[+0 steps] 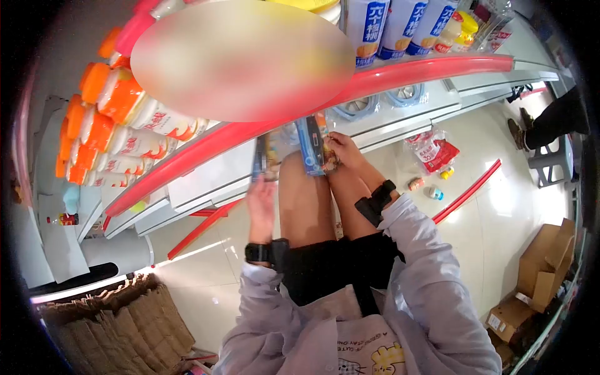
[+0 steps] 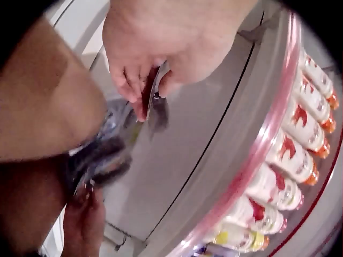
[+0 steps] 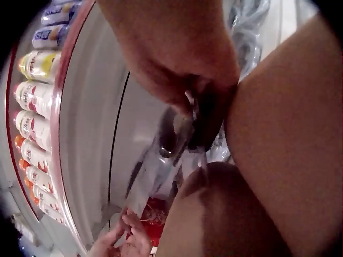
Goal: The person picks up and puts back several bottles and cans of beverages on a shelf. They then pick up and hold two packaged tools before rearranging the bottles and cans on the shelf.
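In the head view the right hand [image 1: 345, 151] pinches the edge of a blue printed package [image 1: 309, 144] above the knees. Left of it, the left hand [image 1: 261, 206] holds a blurred, dark flat package [image 1: 260, 157] by its lower end. The left wrist view shows the left hand [image 2: 171, 43] with thumb and fingers around a thin package [image 2: 153, 93] seen edge-on; below, the right hand [image 2: 84, 219] touches blurred clear plastic [image 2: 99, 160]. In the right wrist view the right hand [image 3: 177, 64] grips shiny clear packaging [image 3: 167, 142], with the left hand [image 3: 126, 241] beyond its lower end.
A red-edged shelf [image 1: 431, 70] curves ahead, with orange-capped bottles [image 1: 147, 142] and blue-white cans [image 1: 367, 31]. On the floor lie a red bag [image 1: 431, 153], small bottles [image 1: 435, 193] and red strips [image 1: 469, 190]. Cardboard [image 1: 125, 325] is lower left, boxes [image 1: 534, 281] right; a person's legs [image 1: 556, 119] upper right.
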A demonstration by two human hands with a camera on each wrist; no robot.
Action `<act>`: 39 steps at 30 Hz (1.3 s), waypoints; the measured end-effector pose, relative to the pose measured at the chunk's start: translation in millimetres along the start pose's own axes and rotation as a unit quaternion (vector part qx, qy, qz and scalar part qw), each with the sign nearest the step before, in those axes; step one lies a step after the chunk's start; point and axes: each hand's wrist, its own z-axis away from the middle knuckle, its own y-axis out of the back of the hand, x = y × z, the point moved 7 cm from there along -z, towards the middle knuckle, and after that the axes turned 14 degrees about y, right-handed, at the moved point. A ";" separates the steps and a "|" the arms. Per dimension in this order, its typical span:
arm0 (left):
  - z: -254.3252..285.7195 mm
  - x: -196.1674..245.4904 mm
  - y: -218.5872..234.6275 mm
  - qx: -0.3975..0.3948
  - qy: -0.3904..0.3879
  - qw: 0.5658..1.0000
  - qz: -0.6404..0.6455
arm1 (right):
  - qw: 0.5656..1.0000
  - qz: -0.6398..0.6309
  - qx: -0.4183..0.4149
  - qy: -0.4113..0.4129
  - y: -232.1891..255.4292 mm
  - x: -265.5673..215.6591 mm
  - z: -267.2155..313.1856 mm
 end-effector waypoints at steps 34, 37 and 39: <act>-194.3 105.6 139.5 0.222 0.004 0.955 -0.195 | 0.992 0.071 0.087 -0.058 19.7 -26.7 13.4; -215.2 104.9 138.3 0.214 0.016 0.960 -0.180 | 0.986 0.108 0.042 -0.120 26.2 -22.7 19.0; -226.5 107.4 134.5 0.206 0.012 0.963 -0.173 | 0.984 0.114 0.048 -0.127 21.4 -32.8 24.2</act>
